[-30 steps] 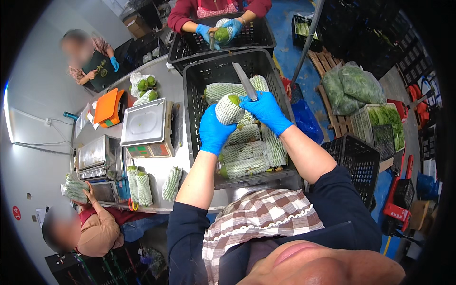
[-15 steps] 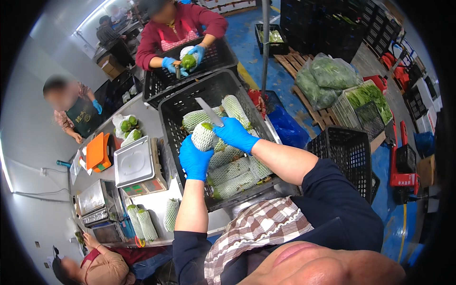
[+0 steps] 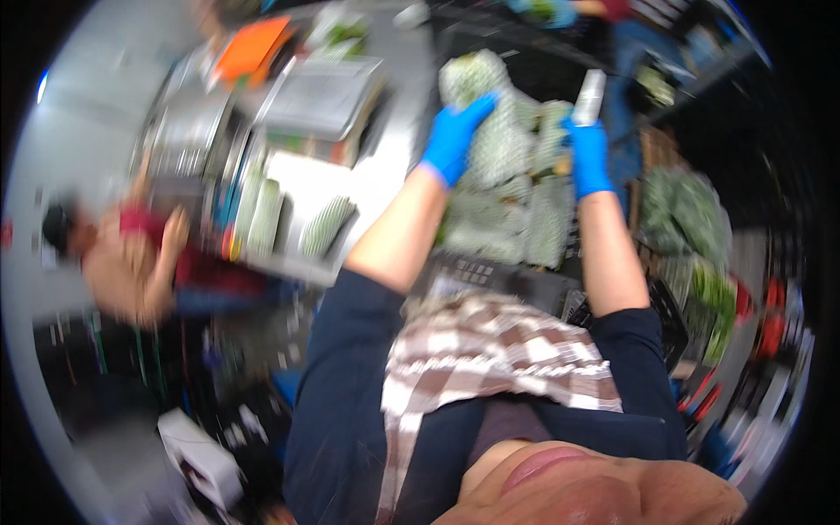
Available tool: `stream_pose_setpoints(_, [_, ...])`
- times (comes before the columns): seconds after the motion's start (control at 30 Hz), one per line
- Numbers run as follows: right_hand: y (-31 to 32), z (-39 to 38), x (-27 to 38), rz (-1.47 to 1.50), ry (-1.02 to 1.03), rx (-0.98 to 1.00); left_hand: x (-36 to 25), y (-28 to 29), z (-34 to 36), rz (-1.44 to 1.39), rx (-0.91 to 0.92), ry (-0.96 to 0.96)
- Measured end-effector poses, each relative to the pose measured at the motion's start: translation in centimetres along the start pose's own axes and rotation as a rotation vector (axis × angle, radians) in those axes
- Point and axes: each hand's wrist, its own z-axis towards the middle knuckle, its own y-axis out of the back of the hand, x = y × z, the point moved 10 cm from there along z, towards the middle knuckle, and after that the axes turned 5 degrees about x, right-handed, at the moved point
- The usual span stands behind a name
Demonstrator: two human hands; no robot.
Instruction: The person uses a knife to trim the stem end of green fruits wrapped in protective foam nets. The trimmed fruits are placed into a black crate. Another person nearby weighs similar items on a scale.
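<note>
Since half a second ago the view has swung and blurred: the crate sits higher and further right in the frame, and the two hands, then joined on one wrapped fruit, are now apart.

Far left of the frame: a seated person (image 3: 122,254) in a red top, blurred, at the metal table (image 3: 385,188). On the table, three net-sleeved green pieces (image 3: 293,223) lie side by side, set out flat, apparently finished ones parked clear of the crate. Above them a steel scale (image 3: 319,92) and an orange object (image 3: 249,48), upper left.

Centre: left hand (image 3: 453,140), blue-gloved, closed over a green fruit in white foam netting (image 3: 477,87), lifted above the crate's contents. Fingers curl round its side, a carrying hold that leaves the top of the fruit free.

Right of centre: right hand (image 3: 588,157), also blue-gloved, fist closed round a knife handle, the knife (image 3: 589,96) blade pointing up and away from the body, held off the fruit.

Below both hands: black crate (image 3: 490,271) filled with more netted fruit (image 3: 547,223), close against the body so each reach stays short.

Right edge: bagged greens (image 3: 687,214), blurred.
</note>
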Motion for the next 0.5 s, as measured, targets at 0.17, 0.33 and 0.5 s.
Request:
stream_pose_setpoints(0.17, [-1.6, -0.8, -1.7, 0.039, -0.152, 0.260, -5.0, 1.3, -1.6, -0.352, 0.045, -0.221])
stream_pose_setpoints(0.33, [-4.6, -2.7, -1.5, -0.248, -0.164, 0.526, -9.2, 13.0, -7.8, -0.109, -0.163, -0.179])
stream_pose_setpoints(0.5, [-6.6, -5.1, -2.1, -0.276, -0.199, 0.671, -9.7, 29.5, -14.3, 0.586, -0.407, 0.088])
